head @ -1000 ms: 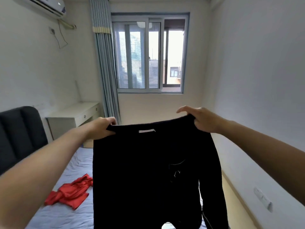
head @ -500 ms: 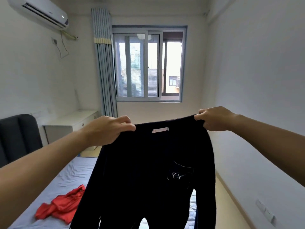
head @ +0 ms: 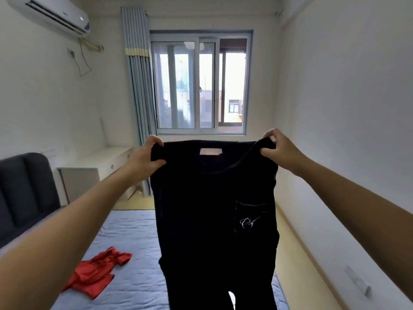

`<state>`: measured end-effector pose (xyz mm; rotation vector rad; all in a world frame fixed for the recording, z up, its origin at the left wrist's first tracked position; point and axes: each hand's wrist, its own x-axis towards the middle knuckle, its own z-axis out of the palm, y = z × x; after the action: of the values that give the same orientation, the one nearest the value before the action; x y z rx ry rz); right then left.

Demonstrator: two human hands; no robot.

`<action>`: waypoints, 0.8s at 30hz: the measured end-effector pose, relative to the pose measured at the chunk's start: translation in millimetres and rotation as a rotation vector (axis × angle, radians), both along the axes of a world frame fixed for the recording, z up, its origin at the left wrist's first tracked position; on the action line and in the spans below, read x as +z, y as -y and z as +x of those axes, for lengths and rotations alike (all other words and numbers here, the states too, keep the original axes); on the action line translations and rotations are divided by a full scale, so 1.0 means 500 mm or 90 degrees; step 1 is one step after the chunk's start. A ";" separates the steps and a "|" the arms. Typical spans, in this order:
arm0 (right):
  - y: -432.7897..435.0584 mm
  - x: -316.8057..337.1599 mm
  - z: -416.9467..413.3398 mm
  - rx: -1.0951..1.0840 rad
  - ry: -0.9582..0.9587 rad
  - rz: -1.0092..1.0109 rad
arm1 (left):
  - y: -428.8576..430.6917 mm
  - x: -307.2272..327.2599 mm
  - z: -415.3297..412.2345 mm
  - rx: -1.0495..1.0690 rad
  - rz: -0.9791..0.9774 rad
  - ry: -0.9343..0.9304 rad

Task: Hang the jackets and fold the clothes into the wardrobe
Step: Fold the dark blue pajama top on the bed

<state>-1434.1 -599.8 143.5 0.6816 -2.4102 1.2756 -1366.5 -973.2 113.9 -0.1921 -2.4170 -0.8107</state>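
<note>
A black top (head: 207,209) with a pale neck label and a chest pocket bearing white embroidery hangs in the air in front of me, above the bed. My left hand (head: 147,156) pinches its left shoulder and my right hand (head: 276,147) pinches its right shoulder, so the neckline is stretched level between them. Its lower part runs out of the frame at the bottom. A crumpled red garment (head: 98,270) lies on the bed to the lower left. No wardrobe is in view.
The bed with a light blue sheet (head: 129,242) fills the floor below, with a dark headboard (head: 22,191) at left. A white desk (head: 93,166) stands by the curtain (head: 138,92) and window (head: 201,86). A bare wall runs along the right.
Both hands have shifted their grip on the shoulders and lifted the black top higher. It now hangs straight, with the neckline and pocket showing. My view has tilted down a little.
</note>
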 end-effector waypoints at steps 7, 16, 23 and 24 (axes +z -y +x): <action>-0.042 -0.246 0.046 -0.112 0.146 0.175 | -0.074 -0.230 0.079 0.029 0.120 0.234; -0.089 -0.325 0.107 -0.142 0.088 0.018 | -0.096 -0.254 0.119 -0.011 0.028 0.120; -0.112 -0.258 0.085 -0.113 0.074 0.213 | -0.036 -0.189 0.126 0.011 -0.272 0.066; -0.107 -0.257 0.085 -0.133 0.055 0.237 | -0.040 -0.191 0.125 0.071 -0.283 0.060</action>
<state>-1391.5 -546.4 14.8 0.4577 -2.7374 0.7984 -1304.0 -953.2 18.6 -0.1892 -2.6417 -0.2279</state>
